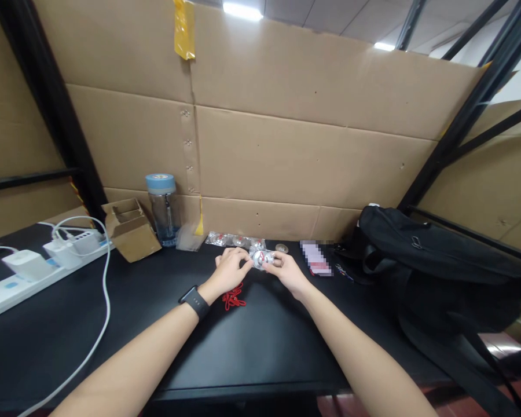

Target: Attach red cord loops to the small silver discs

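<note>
A small clear plastic packet (260,259) with a round, silvery item and a bit of red inside is held up over the black table. My left hand (233,266) pinches its left edge, and a dark watch circles that wrist. On the packet's right side, my right hand (284,269) grips it between thumb and fingers. A heap of red cords (233,297) lies on the table just below my left hand. Behind my hands, several similar clear packets (226,239) lie in a row by the cardboard wall.
At left are a white power strip (8,292) with chargers and a looping cable, an open cardboard box (134,231) and a blue-lidded bottle (162,211). Rightward lie a tape roll (281,248), a blurred-out flat item (316,258) and a black bag (438,260).
</note>
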`<state>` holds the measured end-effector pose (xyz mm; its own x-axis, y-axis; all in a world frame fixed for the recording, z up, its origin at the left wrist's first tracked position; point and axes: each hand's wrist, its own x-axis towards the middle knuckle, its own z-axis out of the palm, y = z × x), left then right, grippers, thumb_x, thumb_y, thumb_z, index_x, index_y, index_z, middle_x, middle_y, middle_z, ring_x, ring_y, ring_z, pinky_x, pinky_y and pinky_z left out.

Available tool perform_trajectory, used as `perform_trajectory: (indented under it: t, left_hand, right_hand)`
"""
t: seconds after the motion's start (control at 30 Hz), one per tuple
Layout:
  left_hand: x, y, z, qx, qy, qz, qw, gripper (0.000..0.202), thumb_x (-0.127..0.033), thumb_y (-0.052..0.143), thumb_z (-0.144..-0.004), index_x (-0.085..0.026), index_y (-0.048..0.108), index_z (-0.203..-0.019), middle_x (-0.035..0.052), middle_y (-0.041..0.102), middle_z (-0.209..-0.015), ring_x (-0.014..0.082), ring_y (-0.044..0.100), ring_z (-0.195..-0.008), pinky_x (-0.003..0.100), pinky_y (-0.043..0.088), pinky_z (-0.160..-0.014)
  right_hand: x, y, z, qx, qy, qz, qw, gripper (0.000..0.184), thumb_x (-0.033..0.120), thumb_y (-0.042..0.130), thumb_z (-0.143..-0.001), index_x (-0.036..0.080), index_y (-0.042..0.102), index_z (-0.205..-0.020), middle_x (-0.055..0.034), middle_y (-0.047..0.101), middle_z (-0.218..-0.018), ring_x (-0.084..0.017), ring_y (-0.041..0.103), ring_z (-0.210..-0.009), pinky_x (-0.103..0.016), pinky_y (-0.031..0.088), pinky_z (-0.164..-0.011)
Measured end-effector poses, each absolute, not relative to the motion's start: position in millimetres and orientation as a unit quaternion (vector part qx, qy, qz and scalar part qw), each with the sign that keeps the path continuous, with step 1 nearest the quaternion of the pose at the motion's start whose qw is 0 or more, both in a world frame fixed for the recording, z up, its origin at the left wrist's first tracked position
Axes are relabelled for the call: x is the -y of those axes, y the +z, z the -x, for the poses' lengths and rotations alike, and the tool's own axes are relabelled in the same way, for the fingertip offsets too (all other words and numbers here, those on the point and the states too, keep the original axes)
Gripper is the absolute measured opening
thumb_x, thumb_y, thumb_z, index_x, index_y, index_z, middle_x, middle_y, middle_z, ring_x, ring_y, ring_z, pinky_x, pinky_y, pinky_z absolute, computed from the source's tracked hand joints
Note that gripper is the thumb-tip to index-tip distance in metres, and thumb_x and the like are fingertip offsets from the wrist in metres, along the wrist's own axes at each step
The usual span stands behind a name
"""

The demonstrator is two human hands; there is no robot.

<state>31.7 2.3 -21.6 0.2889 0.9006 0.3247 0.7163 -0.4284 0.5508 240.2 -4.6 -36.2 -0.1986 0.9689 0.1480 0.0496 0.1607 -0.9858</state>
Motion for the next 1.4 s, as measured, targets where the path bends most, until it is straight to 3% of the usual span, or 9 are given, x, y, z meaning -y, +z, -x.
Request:
perform_trajectory:
  t: [0.17, 0.33, 0.53, 0.63, 0.77, 0.93, 1.17, 1.27, 1.4]
  left_hand:
    - [0.8, -20.4, -29.4, -0.504, 0.295, -0.799, 0.142, 0.026, -0.043, 0.049, -0.097, -0.027, 0.070, -0.091, 0.0007, 0.068, -0.118, 0.0265, 0.052, -0.115, 0.045, 0.035, -0.094]
    - [4.3, -19.9, -22.2, -0.497, 0.279, -0.818, 0.078, 0.016, -0.037, 0.053, -0.094, -0.028, 0.067, -0.094, 0.0020, 0.066, -0.118, 0.0273, 0.048, -0.118, 0.046, 0.032, -0.093]
    - [5.4, -19.5, -12.5, -0.498, 0.249, -0.828, 0.066, 0.011, -0.031, 0.058, -0.090, -0.028, 0.068, -0.093, 0.0032, 0.066, -0.115, 0.0288, 0.045, -0.121, 0.045, 0.031, -0.092]
    - [5.1, -18.0, -8.2, -0.501, 0.243, -0.828, 0.065, 0.011, -0.030, 0.058, -0.089, -0.027, 0.068, -0.094, 0.0038, 0.066, -0.117, 0.0287, 0.045, -0.121, 0.046, 0.032, -0.092]
    - [4.7, -16.5, -5.3, -0.497, 0.245, -0.830, 0.060, 0.012, -0.030, 0.057, -0.089, -0.027, 0.068, -0.095, 0.0044, 0.065, -0.117, 0.0295, 0.044, -0.122, 0.046, 0.032, -0.092]
    - [6.3, -14.3, -5.2, -0.487, 0.244, -0.836, 0.069, 0.012, -0.028, 0.057, -0.088, -0.027, 0.067, -0.094, 0.0054, 0.065, -0.117, 0.0304, 0.044, -0.122, 0.047, 0.032, -0.093]
    - [6.1, -12.2, -3.6, -0.491, 0.251, -0.831, 0.069, 0.010, -0.028, 0.058, -0.088, -0.027, 0.067, -0.093, 0.0048, 0.064, -0.115, 0.0305, 0.044, -0.122, 0.048, 0.031, -0.094]
    - [5.7, -12.2, -2.7, -0.492, 0.250, -0.831, 0.071, 0.010, -0.028, 0.058, -0.088, -0.027, 0.067, -0.093, 0.0047, 0.064, -0.114, 0.0302, 0.044, -0.122, 0.048, 0.031, -0.095]
    - [5.9, -13.1, -2.6, -0.489, 0.244, -0.835, 0.071, 0.011, -0.027, 0.058, -0.087, -0.027, 0.068, -0.092, 0.0045, 0.065, -0.114, 0.0300, 0.044, -0.121, 0.048, 0.031, -0.095]
  right_hand:
    - [0.0, -29.6, -247.1, 0.595, 0.450, 0.468, 0.475, 0.044, 0.039, 0.083, -0.070, 0.012, 0.072, -0.103, -0.0122, 0.078, -0.097, -0.025, 0.073, -0.093, -0.036, 0.054, -0.089]
    - [-44.6, -7.8, -270.3, 0.606, 0.280, 0.617, 0.417, 0.030, 0.033, 0.074, -0.078, 0.013, 0.072, -0.100, -0.0094, 0.078, -0.092, -0.021, 0.073, -0.085, -0.028, 0.055, -0.075]
    - [-110.3, 2.4, -273.7, 0.594, 0.231, 0.708, 0.305, 0.015, 0.024, 0.081, -0.067, 0.014, 0.070, -0.066, -0.0057, 0.071, -0.062, -0.019, 0.068, -0.062, -0.024, 0.049, -0.058]
    - [-122.6, -2.0, -266.4, 0.597, 0.197, 0.739, 0.243, 0.016, 0.024, 0.081, -0.065, 0.015, 0.069, -0.062, -0.0072, 0.071, -0.061, -0.022, 0.069, -0.068, -0.029, 0.051, -0.065]
    - [-122.6, -4.1, -265.6, 0.601, 0.122, 0.768, 0.182, 0.020, 0.032, 0.083, -0.065, 0.016, 0.073, -0.072, -0.0139, 0.076, -0.086, -0.034, 0.068, -0.102, -0.047, 0.046, -0.092]
    - [-113.8, 0.0, -280.8, 0.634, 0.102, 0.761, 0.096, 0.048, 0.051, 0.086, -0.059, 0.017, 0.076, -0.092, -0.0170, 0.074, -0.107, -0.040, 0.064, -0.113, -0.059, 0.038, -0.101]
    - [-103.4, 2.9, -306.9, 0.691, 0.117, 0.711, 0.049, 0.074, 0.020, 0.086, -0.050, 0.018, 0.071, -0.122, -0.0123, 0.071, -0.121, -0.027, 0.069, -0.106, -0.029, 0.052, -0.087]
    - [-102.3, 3.7, -313.6, 0.699, 0.114, 0.705, 0.028, 0.068, 0.003, 0.078, -0.048, 0.017, 0.074, -0.114, -0.0111, 0.075, -0.110, -0.026, 0.072, -0.097, -0.027, 0.052, -0.079]
    - [-101.8, 3.0, -316.9, 0.703, 0.109, 0.703, 0.010, 0.045, 0.005, 0.073, -0.055, 0.017, 0.076, -0.098, -0.0085, 0.077, -0.085, -0.024, 0.073, -0.081, -0.027, 0.050, -0.070]
